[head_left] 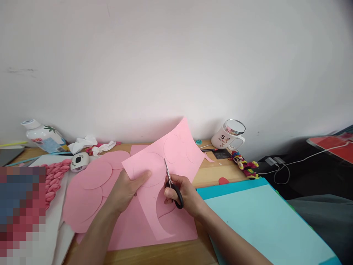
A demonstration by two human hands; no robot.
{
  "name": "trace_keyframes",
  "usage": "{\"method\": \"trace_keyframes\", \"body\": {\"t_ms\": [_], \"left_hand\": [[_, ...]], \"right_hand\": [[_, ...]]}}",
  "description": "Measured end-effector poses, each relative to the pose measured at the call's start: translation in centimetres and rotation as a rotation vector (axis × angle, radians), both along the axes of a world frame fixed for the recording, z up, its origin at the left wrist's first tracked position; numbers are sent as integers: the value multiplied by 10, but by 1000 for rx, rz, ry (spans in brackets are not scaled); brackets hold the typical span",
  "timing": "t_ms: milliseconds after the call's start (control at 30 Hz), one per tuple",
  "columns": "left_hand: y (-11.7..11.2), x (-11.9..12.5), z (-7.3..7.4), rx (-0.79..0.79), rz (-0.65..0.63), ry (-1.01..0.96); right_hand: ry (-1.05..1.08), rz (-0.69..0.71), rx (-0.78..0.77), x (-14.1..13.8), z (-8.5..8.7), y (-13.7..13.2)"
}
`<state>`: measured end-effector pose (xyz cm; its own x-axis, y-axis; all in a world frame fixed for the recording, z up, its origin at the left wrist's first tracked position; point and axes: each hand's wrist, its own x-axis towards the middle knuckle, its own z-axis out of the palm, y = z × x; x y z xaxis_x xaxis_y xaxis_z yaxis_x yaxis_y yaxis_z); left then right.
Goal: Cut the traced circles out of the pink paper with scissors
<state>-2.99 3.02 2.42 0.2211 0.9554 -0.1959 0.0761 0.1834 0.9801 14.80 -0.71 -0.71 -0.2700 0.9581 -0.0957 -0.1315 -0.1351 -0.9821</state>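
Note:
My left hand [129, 187] pinches the left edge of a pink paper sheet [182, 147], its thumb lying on top. Circles are drawn on this sheet, and a curved piece has been cut out of its lower part, leaving a strip that hangs down. In my right hand [183, 189] is a pair of scissors [172, 187] with black handles, the blades pointing up and over the sheet beside a drawn circle. Beneath lies more pink paper [132, 232]. Overlapping pink paper circles [93, 176] are piled left of my left hand.
A white mug [223, 136] and a small colourful figurine [245, 165] stand at the back right. Light blue sheets [264, 221] lie on the right. On the left are a white bottle [45, 136], crumpled tissues [85, 143] and a white round gadget [79, 162]. A wall rises behind.

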Motion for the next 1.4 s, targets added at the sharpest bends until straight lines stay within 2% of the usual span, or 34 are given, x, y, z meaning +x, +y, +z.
{"method": "trace_keyframes", "body": {"t_ms": [233, 467, 900, 1267, 1333, 1400], "left_hand": [[0, -3, -5, 15, -54, -21], [0, -3, -2, -5, -53, -67], [-1, -4, 0, -3, -69, -94], [-1, -6, 6, -47, -80, -158], [0, -6, 4, -59, -87, -229], [0, -4, 1, -64, -84, -317]], "right_hand": [[61, 5, 42, 3, 4, 2], [54, 24, 120, 3, 5, 4], [5, 10, 69, 3, 2, 3], [-9, 31, 48, 3, 6, 3], [-18, 0, 101, 1, 4, 2], [-77, -123, 206, -1, 1, -1]]}}
